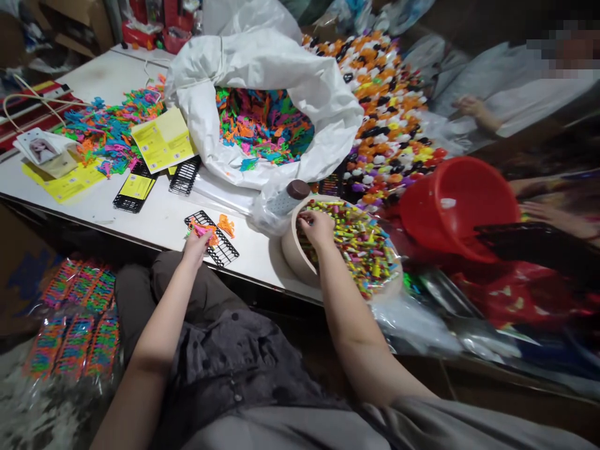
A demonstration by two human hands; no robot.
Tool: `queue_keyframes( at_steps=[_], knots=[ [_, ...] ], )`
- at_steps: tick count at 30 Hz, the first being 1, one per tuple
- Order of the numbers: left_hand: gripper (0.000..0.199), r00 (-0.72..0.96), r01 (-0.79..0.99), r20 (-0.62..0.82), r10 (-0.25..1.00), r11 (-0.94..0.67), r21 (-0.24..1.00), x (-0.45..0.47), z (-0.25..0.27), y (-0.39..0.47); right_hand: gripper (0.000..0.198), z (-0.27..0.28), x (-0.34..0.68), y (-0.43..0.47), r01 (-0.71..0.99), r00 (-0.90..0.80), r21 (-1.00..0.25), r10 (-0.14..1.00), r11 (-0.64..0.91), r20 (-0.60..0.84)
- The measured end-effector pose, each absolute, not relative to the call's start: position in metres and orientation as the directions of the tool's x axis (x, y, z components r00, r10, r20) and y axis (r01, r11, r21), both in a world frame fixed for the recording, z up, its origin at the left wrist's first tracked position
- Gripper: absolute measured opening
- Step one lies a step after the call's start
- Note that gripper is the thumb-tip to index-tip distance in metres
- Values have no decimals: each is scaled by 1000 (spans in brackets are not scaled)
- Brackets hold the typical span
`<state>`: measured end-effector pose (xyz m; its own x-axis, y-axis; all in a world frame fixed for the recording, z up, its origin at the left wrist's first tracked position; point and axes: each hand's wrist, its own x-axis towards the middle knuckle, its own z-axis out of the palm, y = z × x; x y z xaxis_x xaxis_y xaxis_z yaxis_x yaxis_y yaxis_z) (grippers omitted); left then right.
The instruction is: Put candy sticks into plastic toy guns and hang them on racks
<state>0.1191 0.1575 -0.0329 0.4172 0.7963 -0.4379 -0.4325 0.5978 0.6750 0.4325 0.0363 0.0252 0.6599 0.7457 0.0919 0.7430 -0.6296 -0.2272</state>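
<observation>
My left hand [195, 247] is closed on small plastic figures [201, 229], pink and orange, above a black plastic grid rack [224, 248] near the table's front edge. An orange figure [226, 225] lies by itself just beyond the rack. My right hand [319, 227] reaches into a pale round tub [296, 250] filled with small wrapped, multicoloured pieces [359, 244]. Its fingers are bent together at the tub's left inner side, and what they pinch is too small to make out. Behind the tub lies a clear container with a brown lid [298, 189].
A white sack [323, 87] of colourful figures stands mid-table. Yellow cards [164, 140] and a pile of figures [110, 128] lie left. A red bucket [457, 206] is at right, near other people's hands [478, 111]. Bagged filled racks [77, 319] sit low left.
</observation>
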Motion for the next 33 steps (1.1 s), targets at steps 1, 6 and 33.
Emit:
queue_keyframes(
  at_steps=[1,6,33],
  knots=[
    [48,415,-439,-439,797,598,670,119,-33,157,26,25,433,36,733,668,-276,735,-622,116],
    [46,400,-436,-467,788,612,659,118,-35,158,29,29,432,39,533,783,-744,569,-403,253],
    [52,539,-324,-374,755,595,735,116,-15,146,50,8,243,78,-81,459,-991,878,-106,-132]
  ],
)
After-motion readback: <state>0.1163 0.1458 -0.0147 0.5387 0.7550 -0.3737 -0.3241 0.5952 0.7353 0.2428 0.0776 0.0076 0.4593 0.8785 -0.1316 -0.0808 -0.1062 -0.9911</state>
